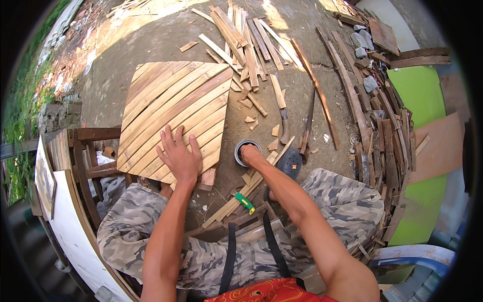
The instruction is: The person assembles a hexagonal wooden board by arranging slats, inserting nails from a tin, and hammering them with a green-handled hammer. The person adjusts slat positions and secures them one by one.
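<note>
My left hand [182, 157] lies with fingers spread on a square panel of diagonal wooden slats [176, 110]. The panel rests in front of my left knee, with narrow dark gaps between some slats. My right hand [251, 155] reaches down into a small round grey container [238, 153] on the ground; its fingers are hidden inside, and so are the contents. Close by my right wrist, thin light wood strips [226, 209] lie at a slant. A tool with a green and yellow handle [245, 203] sits across them.
Loose wood strips [241, 43] are heaped at the far middle. Right of the container lie a curved brown handle [285, 131] and a dark clog [290, 163] on my foot. Stacked scrap wood [385, 131] lines the right side; a wooden frame [85, 166] stands at the left.
</note>
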### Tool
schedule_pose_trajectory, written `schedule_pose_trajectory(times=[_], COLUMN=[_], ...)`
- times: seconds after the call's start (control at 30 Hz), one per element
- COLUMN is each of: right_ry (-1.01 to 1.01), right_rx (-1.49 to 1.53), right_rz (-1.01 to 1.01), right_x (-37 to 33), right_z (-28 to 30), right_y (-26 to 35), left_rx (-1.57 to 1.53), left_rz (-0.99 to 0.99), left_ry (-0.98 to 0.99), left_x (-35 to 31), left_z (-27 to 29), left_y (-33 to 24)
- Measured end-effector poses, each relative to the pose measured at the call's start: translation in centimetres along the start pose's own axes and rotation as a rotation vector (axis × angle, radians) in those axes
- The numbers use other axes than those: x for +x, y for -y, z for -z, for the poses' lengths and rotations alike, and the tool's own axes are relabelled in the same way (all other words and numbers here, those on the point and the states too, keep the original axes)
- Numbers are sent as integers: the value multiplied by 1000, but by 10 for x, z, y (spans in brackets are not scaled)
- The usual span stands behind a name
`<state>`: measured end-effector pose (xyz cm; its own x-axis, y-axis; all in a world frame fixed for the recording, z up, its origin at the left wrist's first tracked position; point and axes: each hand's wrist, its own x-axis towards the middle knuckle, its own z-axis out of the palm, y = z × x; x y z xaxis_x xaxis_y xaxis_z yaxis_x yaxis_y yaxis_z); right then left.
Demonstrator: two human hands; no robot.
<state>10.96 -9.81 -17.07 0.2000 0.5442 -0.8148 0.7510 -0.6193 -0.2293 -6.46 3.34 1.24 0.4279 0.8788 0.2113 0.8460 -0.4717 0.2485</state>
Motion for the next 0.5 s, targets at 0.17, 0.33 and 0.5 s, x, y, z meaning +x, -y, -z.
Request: schedule_pose_trajectory(times=[0.17, 0.33, 0.5], right_ry=[-333, -144, -100], right_rx=[319, 998, 1196], right_rz=[286, 191, 195], right_x=[-34, -55, -66], right_z=[13, 18, 12], right_y=[-28, -53, -57], left_rx=[-9, -5, -13], left_rz=[7, 13, 22], left_ry=[-15, -21, -13], left_x=[-1, 0, -8], left_z=[-1, -1, -3], left_y=[1, 0, 4])
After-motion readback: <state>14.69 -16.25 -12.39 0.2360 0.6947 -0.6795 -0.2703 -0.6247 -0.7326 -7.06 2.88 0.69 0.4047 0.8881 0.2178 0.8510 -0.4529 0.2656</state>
